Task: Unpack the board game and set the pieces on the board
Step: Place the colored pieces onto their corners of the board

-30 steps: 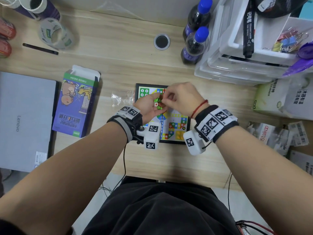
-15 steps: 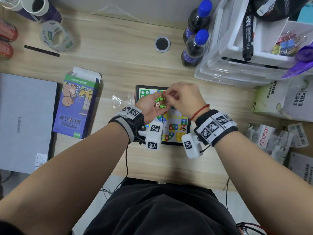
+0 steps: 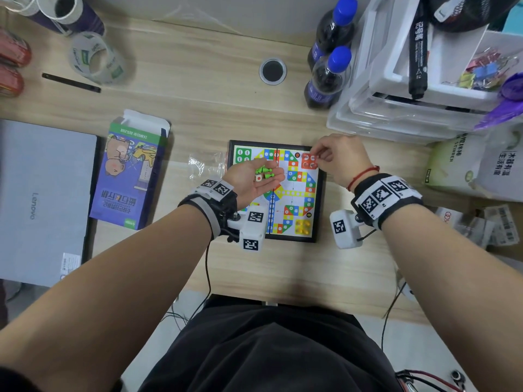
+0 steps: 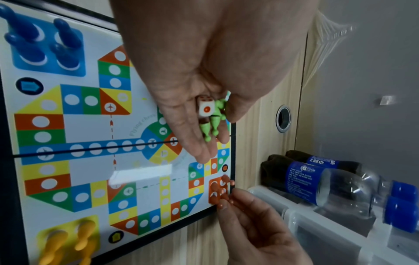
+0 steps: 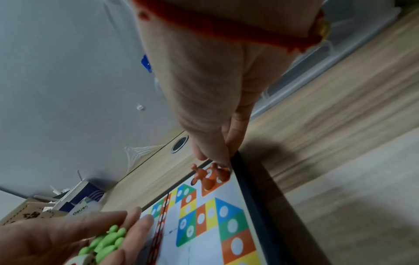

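The left hand [image 3: 256, 179] hides the board's [image 3: 319, 193] blue corner in the head view.

A pale wood-grain desk [image 3: 175, 89] — round cable grommet [image 3: 272, 71] — meets a grey wall [image 5: 68, 71].

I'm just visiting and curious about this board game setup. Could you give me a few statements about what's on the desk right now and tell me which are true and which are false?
1. The left hand carries green pawns and a die in its palm. True.
2. The right hand is at the green corner of the board. False: it is at the red corner, at the red pawns.
3. Blue pawns already stand on the blue corner. True.
4. The green corner is already filled with pawns. False: its spots are bare.
5. The laptop is open. False: its lid is shut.
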Tool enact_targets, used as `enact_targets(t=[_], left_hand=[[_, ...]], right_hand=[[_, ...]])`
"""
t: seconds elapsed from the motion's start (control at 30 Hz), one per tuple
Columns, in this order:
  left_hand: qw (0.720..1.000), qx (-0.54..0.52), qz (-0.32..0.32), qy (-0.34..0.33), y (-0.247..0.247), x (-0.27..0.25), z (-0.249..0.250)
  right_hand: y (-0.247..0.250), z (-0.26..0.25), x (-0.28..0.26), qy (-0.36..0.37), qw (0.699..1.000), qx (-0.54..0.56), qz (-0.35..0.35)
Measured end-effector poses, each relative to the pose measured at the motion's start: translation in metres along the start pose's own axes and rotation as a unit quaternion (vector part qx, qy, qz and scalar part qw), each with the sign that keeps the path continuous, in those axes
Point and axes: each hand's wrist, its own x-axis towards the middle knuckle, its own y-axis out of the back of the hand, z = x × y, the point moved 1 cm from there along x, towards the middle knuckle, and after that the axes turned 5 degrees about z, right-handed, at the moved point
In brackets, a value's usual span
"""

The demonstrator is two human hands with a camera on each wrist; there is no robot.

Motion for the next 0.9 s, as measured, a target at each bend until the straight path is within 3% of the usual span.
enact_targets(t=[0.33, 0.67, 0.8, 0.9], left_hand=[[1.0, 0.011, -0.015, 0.0, -0.011, -0.001, 0.003], [1.0, 0.026, -0.013, -0.008, -0.01, -0.003, 0.003], [1.0, 0.025, -0.014, -0.009, -0.007, -0.001, 0.003], [0.999, 0.022, -0.021, -0.01, -0.007, -0.002, 0.003]], right_hand=[[0.002, -0.001, 0.002, -0.004, 0.999, 0.035, 0.015], [-0.011, -0.013, 0.009, 0.062, 0.994, -0.083, 0.015], [-0.009, -0.012, 0.008, 0.046, 0.995, -0.093, 0.008], [-0.001, -0.02, 0.005, 0.065, 0.994, -0.074, 0.043]])
